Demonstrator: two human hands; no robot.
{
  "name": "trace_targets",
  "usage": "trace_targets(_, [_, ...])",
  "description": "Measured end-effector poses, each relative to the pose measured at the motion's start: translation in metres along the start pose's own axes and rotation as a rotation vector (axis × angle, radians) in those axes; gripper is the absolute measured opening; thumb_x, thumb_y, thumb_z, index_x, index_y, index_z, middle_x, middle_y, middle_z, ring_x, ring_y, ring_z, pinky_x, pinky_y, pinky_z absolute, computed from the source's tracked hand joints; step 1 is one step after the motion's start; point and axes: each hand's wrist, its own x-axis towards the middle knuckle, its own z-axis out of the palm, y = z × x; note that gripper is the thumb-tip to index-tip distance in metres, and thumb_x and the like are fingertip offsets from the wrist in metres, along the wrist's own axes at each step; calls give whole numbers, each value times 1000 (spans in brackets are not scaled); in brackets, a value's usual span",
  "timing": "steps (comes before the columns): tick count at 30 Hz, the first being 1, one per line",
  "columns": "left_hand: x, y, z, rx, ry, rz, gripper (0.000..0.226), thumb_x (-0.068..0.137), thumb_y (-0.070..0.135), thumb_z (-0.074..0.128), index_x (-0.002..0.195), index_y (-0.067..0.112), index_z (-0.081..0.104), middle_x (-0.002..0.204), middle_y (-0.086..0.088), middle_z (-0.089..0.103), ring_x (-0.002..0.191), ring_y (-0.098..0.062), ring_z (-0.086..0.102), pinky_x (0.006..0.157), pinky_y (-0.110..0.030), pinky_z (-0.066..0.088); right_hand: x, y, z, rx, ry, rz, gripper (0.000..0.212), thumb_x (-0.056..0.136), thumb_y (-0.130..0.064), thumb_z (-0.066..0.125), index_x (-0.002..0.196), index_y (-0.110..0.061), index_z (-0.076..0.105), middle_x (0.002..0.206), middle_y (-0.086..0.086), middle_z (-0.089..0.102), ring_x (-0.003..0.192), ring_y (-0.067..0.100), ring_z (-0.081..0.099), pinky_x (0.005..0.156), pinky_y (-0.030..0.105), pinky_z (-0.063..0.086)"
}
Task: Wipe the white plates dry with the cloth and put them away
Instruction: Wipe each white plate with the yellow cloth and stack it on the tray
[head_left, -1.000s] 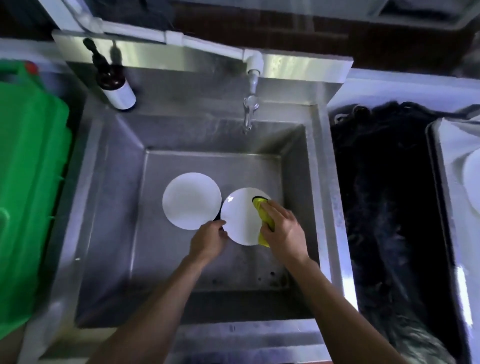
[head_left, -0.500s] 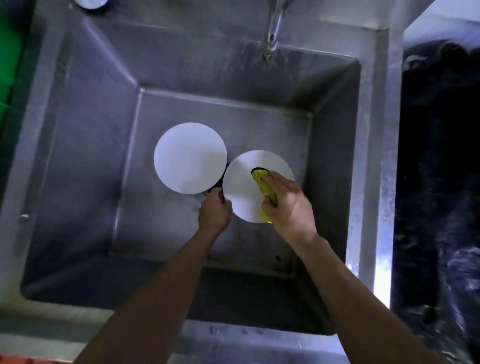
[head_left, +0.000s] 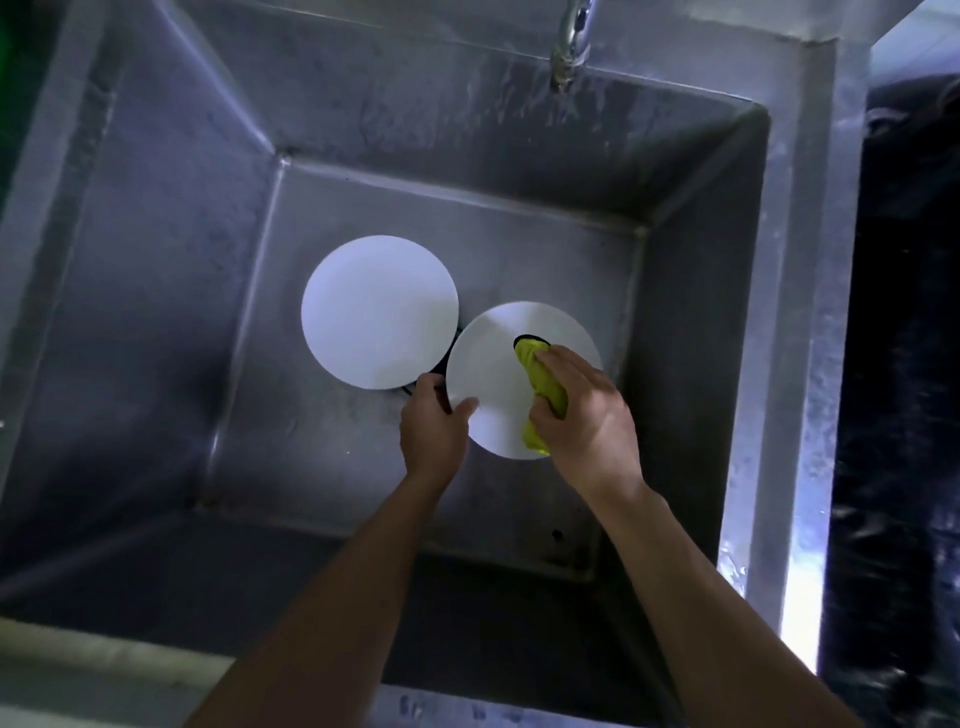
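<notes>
Two smooth round white plates, frame centre: right plate (head_left: 493, 395) gripped at rim by left hand (head_left: 432, 431); crumpled yellow cloth (head_left: 545, 389) clutched by right hand (head_left: 584, 415) w/ curled fingers, in steel sink (head_left: 208, 260).

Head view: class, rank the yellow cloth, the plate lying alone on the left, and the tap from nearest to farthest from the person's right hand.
1. Yellow cloth: gripped in the right hand, on the right plate.
2. Left plate: lying in the sink, to the hand's left.
3. Tap: at the sink's back edge, top of the picture.

Bare sink (head_left: 332, 467) floor lies left of and behind the flat plate (head_left: 379, 312). On its right, the held plate (head_left: 493, 374) overlaps it. The tap (head_left: 570, 47) overhangs the back wall behind it.
</notes>
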Motion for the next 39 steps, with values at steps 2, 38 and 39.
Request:
trace_targets(2, [0,-2,2,-27,9,11,30,86,23,80,102,27,55,93,7,64,88,-18,65,74,-33,54,-2,2,1,-9,-11,3,59,85,-7,63,142,-20,56,144,-1,58,125,29,56,94,49,56])
trace_targets(38, [-47,58,-72,-531,-230,-325,46,88,1,50,102,40,69,102,9,71,94,-21,67,59,-47,62,-73,-41,-37,32,-62,159,62,87,-5,54,146,-24,52,146,-9,52,125,27,52,96,45,53])
trace_targets(39, [-49,60,-76,-542,-231,-333,46,87,2,51,96,43,70,98,11,71,90,-19,66,58,-46,62,-75,-43,-39,26,-60,163,62,87,-6,55,146,-24,51,147,-8,52,125,27,52,97,45,52])
